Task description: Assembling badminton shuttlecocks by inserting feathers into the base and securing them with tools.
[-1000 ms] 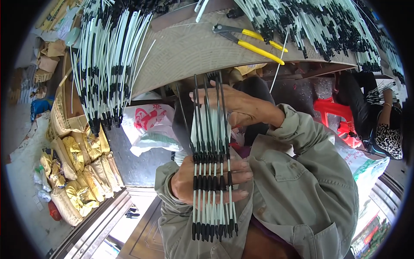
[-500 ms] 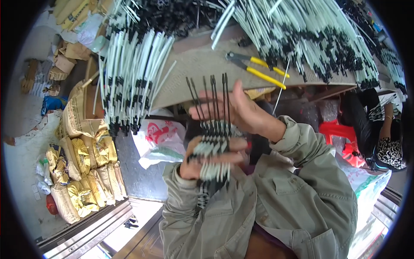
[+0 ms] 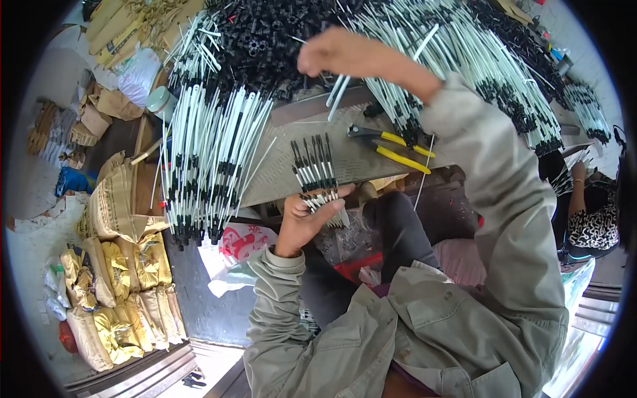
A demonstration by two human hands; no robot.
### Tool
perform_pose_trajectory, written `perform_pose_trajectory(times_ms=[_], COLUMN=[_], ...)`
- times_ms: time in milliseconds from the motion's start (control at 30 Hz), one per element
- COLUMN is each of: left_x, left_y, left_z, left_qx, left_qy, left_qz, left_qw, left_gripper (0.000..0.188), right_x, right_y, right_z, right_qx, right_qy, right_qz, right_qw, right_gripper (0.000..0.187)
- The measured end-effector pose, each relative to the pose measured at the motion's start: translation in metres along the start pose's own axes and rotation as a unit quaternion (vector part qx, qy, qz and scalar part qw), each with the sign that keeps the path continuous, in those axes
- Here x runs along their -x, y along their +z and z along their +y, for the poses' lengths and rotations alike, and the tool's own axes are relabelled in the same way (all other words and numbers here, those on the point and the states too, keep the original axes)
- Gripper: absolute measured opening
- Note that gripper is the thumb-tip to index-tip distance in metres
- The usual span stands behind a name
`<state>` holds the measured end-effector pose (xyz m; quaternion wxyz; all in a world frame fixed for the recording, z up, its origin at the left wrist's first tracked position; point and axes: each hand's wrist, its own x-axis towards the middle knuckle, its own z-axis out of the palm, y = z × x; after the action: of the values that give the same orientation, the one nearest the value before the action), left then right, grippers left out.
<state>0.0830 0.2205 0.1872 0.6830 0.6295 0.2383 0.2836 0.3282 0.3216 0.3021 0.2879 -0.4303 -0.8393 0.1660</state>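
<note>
My left hand point(image 3: 306, 222) is closed round a bundle of thin black-and-white rods point(image 3: 314, 166), held upright at the table's near edge with their black tips pointing away from me. My right hand point(image 3: 332, 54) is stretched far over the table, above a heap of small black plastic parts point(image 3: 259, 46). Its fingers are curled together. A thin pale sliver shows beside the fingertips, but I cannot tell whether it is held. Yellow-handled pliers point(image 3: 391, 147) lie on the table right of the bundle.
White tubes with black ends point(image 3: 206, 146) overhang the table's left edge; more tubes point(image 3: 478, 73) are piled at right. A thin rod point(image 3: 424, 174) sticks past the near edge. Filled sacks point(image 3: 119, 285) stand at left. Another person point(image 3: 590, 212) sits at far right.
My right hand has left the bundle and reached up and away over the black parts. My left hand keeps the bundle, now lower in its grip, less of the black tips standing out.
</note>
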Motion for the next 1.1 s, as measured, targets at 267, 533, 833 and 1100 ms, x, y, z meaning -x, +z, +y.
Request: perform_pose_trajectory(times_ms=[267,533,833,1100], left_x=[0.002,0.005,0.005,-0.001], left_y=[-0.004,-0.004,0.002,0.005], left_z=[-0.003,-0.007,-0.001,0.004], left_qx=[-0.002,0.02,0.086,0.089], left_qy=[0.028,0.065,0.05,0.032], left_qz=[-0.008,-0.009,-0.003,0.022], left_qw=[1.0,0.998,0.995,0.995], left_gripper=[0.019,0.02,0.032,0.028], right_x=[0.0,-0.002,0.009,0.013], right_y=[0.019,0.052,0.109,0.115], right_z=[0.069,0.029,0.01,0.02], right_qx=[0.386,0.195,0.359,0.375], right_qy=[0.087,0.093,0.049,-0.01], right_qz=[-0.122,-0.092,-0.122,-0.005], right_qw=[0.91,0.972,0.924,0.927], right_gripper=[0.016,0.01,0.007,0.011])
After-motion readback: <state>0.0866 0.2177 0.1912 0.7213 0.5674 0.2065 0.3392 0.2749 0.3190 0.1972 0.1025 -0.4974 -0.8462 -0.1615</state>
